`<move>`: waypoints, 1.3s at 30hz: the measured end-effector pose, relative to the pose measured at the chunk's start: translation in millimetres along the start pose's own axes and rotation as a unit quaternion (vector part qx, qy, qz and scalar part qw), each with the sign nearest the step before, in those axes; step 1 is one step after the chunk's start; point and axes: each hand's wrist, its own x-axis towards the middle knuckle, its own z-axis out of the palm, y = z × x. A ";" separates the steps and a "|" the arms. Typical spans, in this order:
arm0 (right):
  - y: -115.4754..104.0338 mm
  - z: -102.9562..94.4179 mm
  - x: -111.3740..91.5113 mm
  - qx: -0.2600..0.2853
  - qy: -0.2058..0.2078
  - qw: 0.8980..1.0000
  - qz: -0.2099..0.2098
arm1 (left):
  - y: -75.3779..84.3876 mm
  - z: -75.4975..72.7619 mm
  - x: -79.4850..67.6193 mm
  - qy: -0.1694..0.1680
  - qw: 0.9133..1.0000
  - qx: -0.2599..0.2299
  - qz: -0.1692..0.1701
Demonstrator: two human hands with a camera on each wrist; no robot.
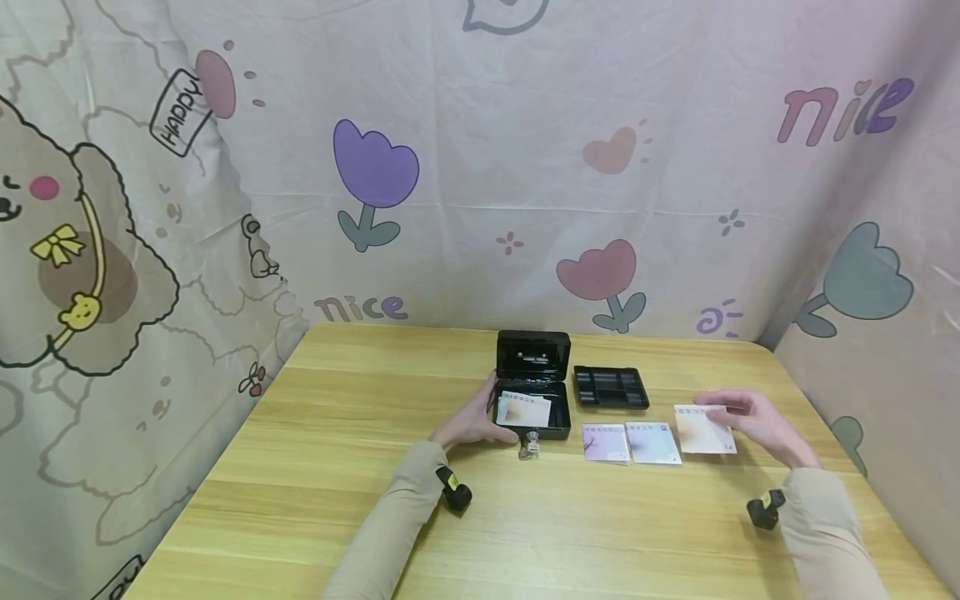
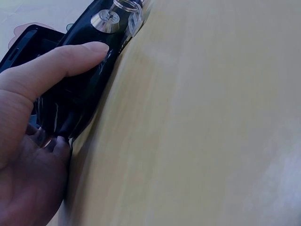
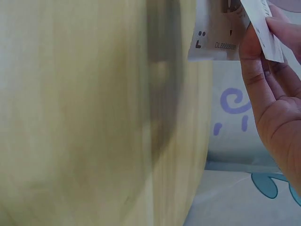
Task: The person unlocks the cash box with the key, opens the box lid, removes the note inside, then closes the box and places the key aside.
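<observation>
My left hand [image 1: 475,419] grips the black cash box [image 1: 557,434] at its left front corner. In the left wrist view the thumb [image 2: 70,61] lies along the front face below the silver lock [image 2: 106,21], and the fingers are behind the side. The box's lid [image 1: 533,343] stands raised, and banknotes [image 1: 528,412] lie inside. A key with a ring [image 1: 531,447] hangs at the lock. Over at the right, my right hand [image 1: 757,421] pinches a few banknotes [image 1: 697,435] by their edge; the right wrist view shows two of them [image 3: 218,40] fanned apart.
Two small piles of banknotes, one purplish [image 1: 606,443] and one bluish [image 1: 654,444], lie between the box and my right hand. Behind them is a black compartment tray [image 1: 611,388]. A printed cloth [image 1: 480,275] hangs along the back of the wooden table [image 1: 570,533].
</observation>
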 end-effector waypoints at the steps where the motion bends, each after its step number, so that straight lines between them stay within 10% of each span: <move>1: 0.7 0.1 -0.4 -0.001 -0.001 1.000 0.003 | -0.1 0.0 0.0 0.000 1.000 -0.002 0.002; 39: 23.9 15.6 -1.2 -0.066 -0.006 0.996 0.057 | -2.0 0.1 1.9 -0.001 1.000 -0.008 0.017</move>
